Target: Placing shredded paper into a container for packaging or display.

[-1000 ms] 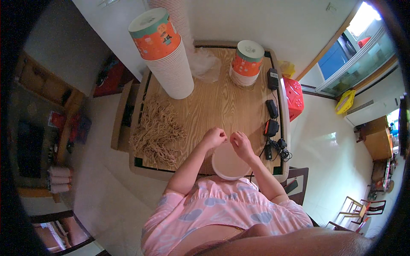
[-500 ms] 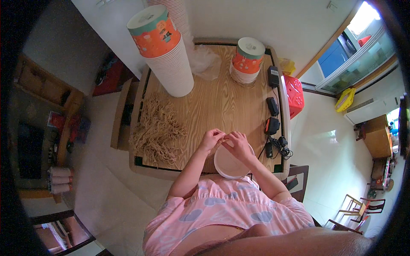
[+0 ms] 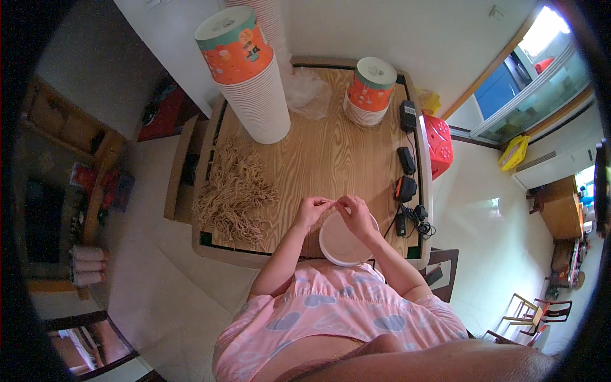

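Note:
A white paper tub (image 3: 345, 245) stands mouth down or mouth up, I cannot tell which, at the table's near edge against my front. Over its far rim my left hand (image 3: 312, 211) and my right hand (image 3: 354, 214) meet with thumbs and fingertips pinched together. Whatever they pinch is too small to make out. To the left lies a tangled heap of tan paper-like cords (image 3: 235, 194). Behind it rises a tall, leaning stack of paper tubs (image 3: 258, 95), the top one orange and green. A shorter stack of the same tubs (image 3: 369, 92) sits at the far right.
Black adapters (image 3: 405, 159) and a bundle of cables (image 3: 418, 221) line the right edge of the wooden table (image 3: 312, 153). A crumpled clear plastic bag (image 3: 307, 92) lies at the back. Beyond the table's right side is a red stool (image 3: 439, 146).
My hands stay over the tub, with the left fingers now stretched a little further toward the right fingertips. The whole view has shifted slightly; the tubs and cords stay put.

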`<action>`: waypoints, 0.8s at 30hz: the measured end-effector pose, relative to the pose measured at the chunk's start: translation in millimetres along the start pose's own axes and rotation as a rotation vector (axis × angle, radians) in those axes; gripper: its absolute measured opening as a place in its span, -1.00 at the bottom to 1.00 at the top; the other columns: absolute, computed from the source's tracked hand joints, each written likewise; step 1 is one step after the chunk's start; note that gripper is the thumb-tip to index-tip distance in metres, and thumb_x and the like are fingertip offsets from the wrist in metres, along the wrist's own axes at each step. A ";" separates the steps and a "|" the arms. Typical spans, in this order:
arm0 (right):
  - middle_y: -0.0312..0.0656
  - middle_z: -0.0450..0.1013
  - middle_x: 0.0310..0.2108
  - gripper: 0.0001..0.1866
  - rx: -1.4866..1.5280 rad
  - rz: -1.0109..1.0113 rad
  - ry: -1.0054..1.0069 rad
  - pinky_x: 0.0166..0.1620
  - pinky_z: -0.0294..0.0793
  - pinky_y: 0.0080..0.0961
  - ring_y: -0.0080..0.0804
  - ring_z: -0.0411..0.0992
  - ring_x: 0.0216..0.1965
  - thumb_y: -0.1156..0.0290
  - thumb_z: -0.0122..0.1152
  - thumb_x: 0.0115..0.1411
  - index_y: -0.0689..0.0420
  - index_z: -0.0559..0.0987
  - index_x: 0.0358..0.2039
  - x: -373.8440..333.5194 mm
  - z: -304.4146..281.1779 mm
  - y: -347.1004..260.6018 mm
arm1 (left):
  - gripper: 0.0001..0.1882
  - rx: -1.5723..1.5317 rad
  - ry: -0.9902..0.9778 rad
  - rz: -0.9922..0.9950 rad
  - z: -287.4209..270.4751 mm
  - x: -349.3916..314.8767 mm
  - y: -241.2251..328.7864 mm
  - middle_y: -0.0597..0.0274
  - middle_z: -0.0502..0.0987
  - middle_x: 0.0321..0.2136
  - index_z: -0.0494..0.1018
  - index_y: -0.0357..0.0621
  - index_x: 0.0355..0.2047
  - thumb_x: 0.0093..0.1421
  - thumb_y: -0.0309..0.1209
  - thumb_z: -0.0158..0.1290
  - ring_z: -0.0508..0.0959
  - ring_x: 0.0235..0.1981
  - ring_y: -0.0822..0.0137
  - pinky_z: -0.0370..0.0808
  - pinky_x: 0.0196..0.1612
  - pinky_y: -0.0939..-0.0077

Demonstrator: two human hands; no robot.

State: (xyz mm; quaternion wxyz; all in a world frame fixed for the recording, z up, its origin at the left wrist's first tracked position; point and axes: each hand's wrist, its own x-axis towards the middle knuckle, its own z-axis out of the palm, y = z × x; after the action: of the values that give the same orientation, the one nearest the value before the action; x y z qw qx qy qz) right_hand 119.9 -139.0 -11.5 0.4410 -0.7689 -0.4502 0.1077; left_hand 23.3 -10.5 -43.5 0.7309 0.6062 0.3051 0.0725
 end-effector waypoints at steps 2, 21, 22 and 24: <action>-0.12 0.41 -0.53 -0.92 0.011 0.029 -0.003 -0.35 0.34 -0.30 -0.13 0.38 -0.42 0.45 0.12 -0.01 0.17 0.46 -0.50 0.7 1.7 0.0 | -0.85 0.040 0.006 0.002 -0.8 0.4 -1.8 0.27 0.54 -0.46 0.52 -0.27 -0.37 0.04 -0.47 0.09 0.48 -0.43 0.53 0.41 -0.32 0.67; -0.14 0.38 -0.47 -0.89 -0.058 -0.116 -0.019 -0.30 0.35 -0.31 -0.15 0.34 -0.36 0.45 0.21 -0.10 0.15 0.48 -0.53 1.8 4.1 2.2 | -0.92 -0.163 0.020 -0.043 0.9 2.2 -15.9 0.45 0.44 -0.62 0.47 -0.13 -0.48 0.06 -0.40 0.07 0.33 -0.66 0.65 0.22 -0.66 0.76; -0.14 0.38 -0.47 -0.89 -0.059 -0.116 -0.019 -0.30 0.35 -0.31 -0.15 0.34 -0.36 0.45 0.21 -0.10 0.15 0.48 -0.53 1.8 4.8 3.2 | -0.91 -0.180 0.010 -0.047 0.8 2.3 -15.9 0.46 0.44 -0.62 0.47 -0.14 -0.48 0.06 -0.39 0.07 0.33 -0.66 0.65 0.22 -0.66 0.76; -0.14 0.37 -0.47 -0.90 -0.026 -0.037 -0.022 -0.29 0.35 -0.32 -0.15 0.34 -0.36 0.46 0.21 -0.10 0.15 0.48 -0.54 1.7 5.7 4.3 | -0.90 -0.200 0.000 -0.035 0.4 2.6 -15.9 0.45 0.44 -0.61 0.47 -0.13 -0.48 0.06 -0.38 0.08 0.33 -0.66 0.64 0.22 -0.66 0.76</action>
State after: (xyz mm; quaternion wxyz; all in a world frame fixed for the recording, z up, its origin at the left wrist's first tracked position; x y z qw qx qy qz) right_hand 120.2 -135.2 -17.8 0.4278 -0.7650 -0.4705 0.1022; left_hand 21.4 -13.7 -59.2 0.7890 0.5246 0.3070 0.0897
